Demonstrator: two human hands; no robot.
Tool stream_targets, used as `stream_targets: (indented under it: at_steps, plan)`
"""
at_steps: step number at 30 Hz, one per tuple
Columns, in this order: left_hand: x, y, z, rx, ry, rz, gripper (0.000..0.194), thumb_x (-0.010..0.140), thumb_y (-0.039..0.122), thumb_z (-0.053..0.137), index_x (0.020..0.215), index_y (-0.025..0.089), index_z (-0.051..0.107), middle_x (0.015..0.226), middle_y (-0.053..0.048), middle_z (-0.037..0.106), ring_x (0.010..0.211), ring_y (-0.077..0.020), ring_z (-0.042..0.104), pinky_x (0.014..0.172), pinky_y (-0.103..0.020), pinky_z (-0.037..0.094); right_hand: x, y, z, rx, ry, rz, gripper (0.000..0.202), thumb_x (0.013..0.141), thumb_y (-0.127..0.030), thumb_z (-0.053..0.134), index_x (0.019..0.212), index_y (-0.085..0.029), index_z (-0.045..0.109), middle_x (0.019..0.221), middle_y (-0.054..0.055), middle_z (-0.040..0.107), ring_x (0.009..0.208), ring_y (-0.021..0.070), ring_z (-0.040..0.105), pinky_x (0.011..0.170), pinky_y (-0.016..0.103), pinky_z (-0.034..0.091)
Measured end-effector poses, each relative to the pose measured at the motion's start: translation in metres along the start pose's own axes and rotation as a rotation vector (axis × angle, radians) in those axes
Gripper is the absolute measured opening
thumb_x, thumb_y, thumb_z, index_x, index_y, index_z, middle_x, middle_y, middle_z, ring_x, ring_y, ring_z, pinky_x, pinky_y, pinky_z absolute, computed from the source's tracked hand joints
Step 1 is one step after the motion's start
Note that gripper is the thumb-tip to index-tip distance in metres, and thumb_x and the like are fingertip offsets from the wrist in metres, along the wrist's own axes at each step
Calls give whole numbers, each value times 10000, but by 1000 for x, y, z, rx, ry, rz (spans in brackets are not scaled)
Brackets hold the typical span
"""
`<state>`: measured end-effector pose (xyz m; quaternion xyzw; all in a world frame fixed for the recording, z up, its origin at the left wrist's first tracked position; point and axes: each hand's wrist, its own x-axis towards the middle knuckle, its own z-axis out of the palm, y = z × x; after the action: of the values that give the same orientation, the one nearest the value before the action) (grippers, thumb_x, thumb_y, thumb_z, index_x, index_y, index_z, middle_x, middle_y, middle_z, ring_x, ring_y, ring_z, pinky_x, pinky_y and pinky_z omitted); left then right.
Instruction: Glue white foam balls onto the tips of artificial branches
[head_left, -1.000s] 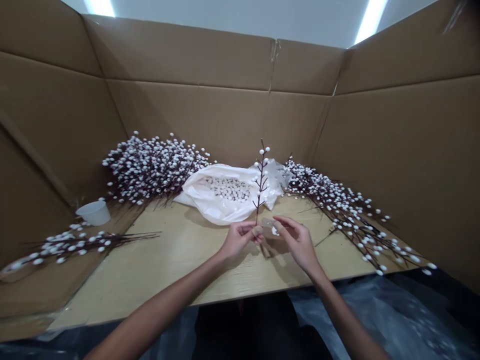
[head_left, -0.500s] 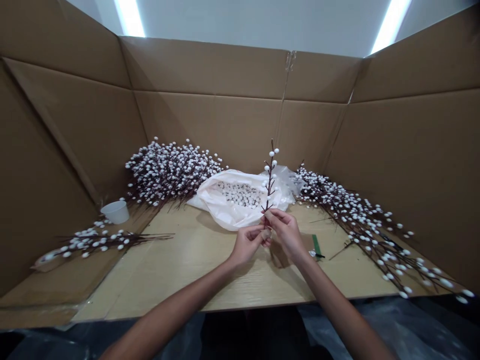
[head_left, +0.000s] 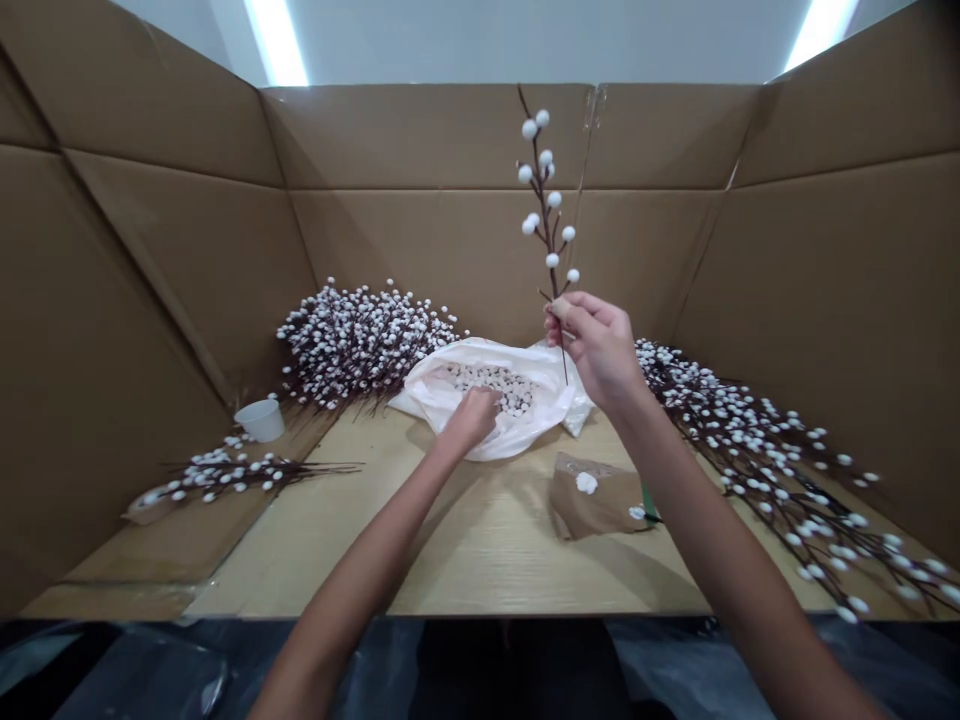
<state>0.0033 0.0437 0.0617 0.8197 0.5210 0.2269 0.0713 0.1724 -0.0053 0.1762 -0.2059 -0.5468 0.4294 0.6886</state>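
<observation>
My right hand (head_left: 596, 345) pinches the lower stem of a brown artificial berry branch (head_left: 554, 200) and holds it upright, high above the table. White berries sit along its twigs, and the bare stem end hangs below my fingers. Down in an open white plastic bag (head_left: 517, 442), my left hand (head_left: 474, 415) reaches among loose white berries (head_left: 516, 392). Its fingers are curled together; their tips and whatever they hold are hidden. Below the right forearm lies a piece of brown paper (head_left: 600, 505) with a white blob (head_left: 586, 483) on it.
Piles of berry branches lie at back left (head_left: 352, 340) and along the right side (head_left: 742, 430). At left are a white cup (head_left: 261, 420), a small bunch of branches (head_left: 232, 472) and a tape roll (head_left: 150, 505). Cardboard walls (head_left: 435, 140) enclose the table (head_left: 480, 560).
Both hands were together at the branch's lower stem. My left hand has let go and moved into the bag; my right hand has raised the branch. The view has shifted slightly.
</observation>
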Motion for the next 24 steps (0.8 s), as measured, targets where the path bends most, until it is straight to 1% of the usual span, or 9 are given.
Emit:
stream_targets:
  at_steps: [3, 6, 9, 11, 14, 18, 21, 22, 24]
  plan:
    - [20, -7, 0, 72, -40, -47, 301, 747, 16, 502, 945, 129, 699, 983, -151, 704, 983, -250, 625, 859, -320, 441, 8, -17, 11, 57, -39, -30, 78, 733, -247, 671, 698, -191, 630, 657, -14, 560, 598, 78, 506, 531, 199, 432]
    - [29, -9, 6, 139, -71, -90, 263, 741, 22, 497, 871, 127, 700, 930, -153, 706, 937, -252, 632, 830, -322, 447, 9, -25, 13, 78, -64, -64, 133, 767, -312, 668, 729, -195, 619, 694, -13, 559, 607, 74, 516, 548, 202, 448]
    - [32, -11, 14, 188, -76, -133, 271, 741, 24, 476, 859, 127, 697, 918, -152, 707, 928, -252, 635, 815, -322, 451, 6, -26, 9, 76, -73, -60, 181, 776, -365, 666, 742, -200, 601, 719, -12, 561, 616, 78, 526, 557, 210, 457]
    - [32, -12, 15, 200, -61, -149, 293, 739, 28, 478, 905, 133, 695, 952, -144, 709, 945, -244, 634, 819, -313, 451, 4, -25, 4, 108, -68, -40, 173, 763, -351, 676, 734, -197, 604, 717, -10, 567, 612, 79, 522, 555, 211, 458]
    - [32, -7, 9, 186, -17, -141, 297, 751, 61, 482, 948, 122, 695, 985, -149, 708, 956, -249, 635, 821, -320, 457, 1, -23, -3, 186, -53, 6, 120, 733, -288, 688, 712, -187, 628, 700, -4, 583, 597, 77, 514, 542, 206, 452]
    - [29, 15, -19, 104, 13, -60, 258, 757, 130, 500, 917, 101, 702, 909, -140, 717, 867, -254, 650, 772, -334, 477, 1, -21, -9, 189, -53, 55, 97, 707, -250, 684, 668, -174, 639, 653, 3, 581, 571, 82, 498, 521, 210, 436]
    - [23, 42, -51, -5, -77, 21, 165, 738, 190, 564, 788, 140, 713, 747, -69, 714, 717, -205, 658, 659, -280, 494, 2, -23, -13, 135, -62, 34, 111, 710, -258, 676, 654, -176, 628, 621, -7, 557, 543, 82, 472, 518, 223, 426]
    - [20, 50, -63, -73, -114, 49, 170, 752, 214, 565, 807, 148, 711, 747, -54, 715, 692, -184, 659, 635, -262, 500, 2, -23, -14, 125, -62, 22, 116, 713, -265, 676, 661, -176, 623, 620, -9, 552, 538, 81, 469, 523, 225, 425]
    - [13, 66, -85, -413, -153, 109, 170, 749, 247, 613, 830, 125, 698, 799, -77, 716, 709, -184, 664, 642, -270, 518, 3, -25, -17, 108, -62, -3, 128, 721, -283, 677, 685, -176, 616, 632, -12, 550, 538, 81, 472, 534, 230, 425]
